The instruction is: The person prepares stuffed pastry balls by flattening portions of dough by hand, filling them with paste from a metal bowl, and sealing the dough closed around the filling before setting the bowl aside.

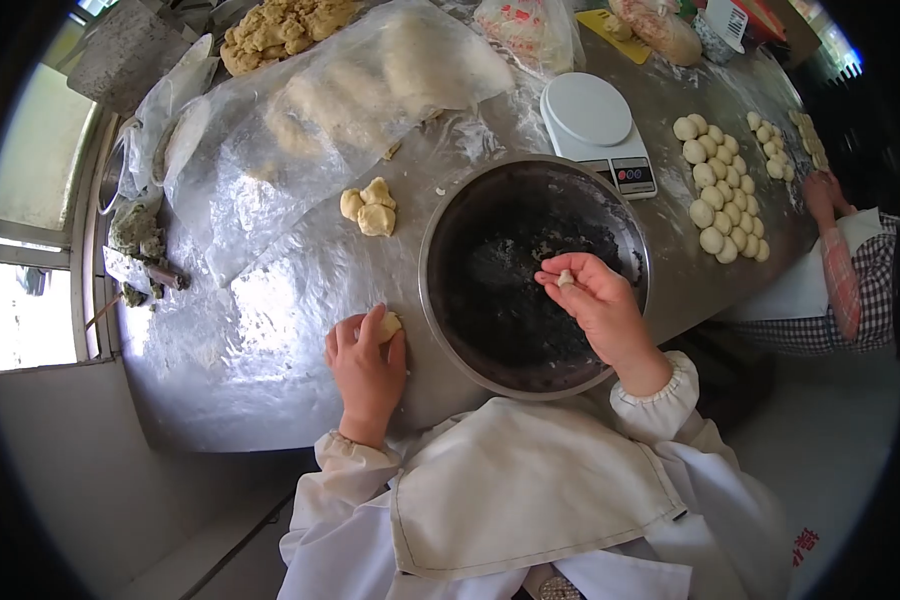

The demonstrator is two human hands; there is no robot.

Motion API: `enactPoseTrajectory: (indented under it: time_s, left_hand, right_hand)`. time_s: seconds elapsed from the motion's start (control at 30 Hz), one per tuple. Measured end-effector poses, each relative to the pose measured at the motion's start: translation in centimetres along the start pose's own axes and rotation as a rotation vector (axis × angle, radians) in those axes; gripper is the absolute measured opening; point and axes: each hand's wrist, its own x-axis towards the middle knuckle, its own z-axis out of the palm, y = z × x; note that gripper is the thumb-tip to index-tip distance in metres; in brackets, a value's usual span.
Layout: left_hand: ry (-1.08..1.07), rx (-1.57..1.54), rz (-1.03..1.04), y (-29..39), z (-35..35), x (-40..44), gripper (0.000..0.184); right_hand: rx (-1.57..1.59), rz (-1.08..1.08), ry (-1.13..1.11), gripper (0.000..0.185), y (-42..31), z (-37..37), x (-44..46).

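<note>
My left hand rests on the metal table, its fingers closed round a pale yellow dough piece that they partly hide. Over the right side of a large metal bowl, my right hand pinches a small whitish dough bit between thumb and fingers. Dark, crumbly filling coats the inside of the bowl. Beyond my left hand lies a small cluster of yellow dough lumps.
A white kitchen scale stands behind the bowl. Rows of round dough balls lie to its right. Plastic sheeting covers dough at the back left, near a big dough mass. Another person's hand is at the right edge.
</note>
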Motion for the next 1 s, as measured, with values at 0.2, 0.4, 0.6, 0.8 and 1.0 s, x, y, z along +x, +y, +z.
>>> enactPoseTrajectory:
  time_s: [0.2, 0.4, 0.6, 0.8, 1.0]
  left_hand:
    - [0.078, -0.114, 0.008, 0.2, 3.3, 1.8, 0.022]
    - [0.045, -0.079, 0.085, -1.5, 3.0, 1.1, 0.035]
    - [-0.188, 0.057, 0.042, -1.1, 1.2, 1.2, 0.067]
    - [-0.205, 0.097, 0.015, -1.7, 1.4, 2.2, 0.076]
    - [-0.511, 0.165, 0.171, -3.6, -1.7, 0.6, 0.046]
  right_hand:
    - [-0.037, -0.039, -0.014, 0.021, 0.2, 1.1, -0.9]
    - [-0.028, -0.054, 0.072, 0.020, 0.5, 0.7, -0.8]
    - [-0.076, -0.022, 0.112, 0.024, 0.0, 0.8, -0.1]
    - [-0.126, -0.110, 0.168, 0.027, 0.2, 1.2, 0.1]
    - [-0.303, -0.297, 0.174, 0.016, 1.2, 0.5, -0.6]
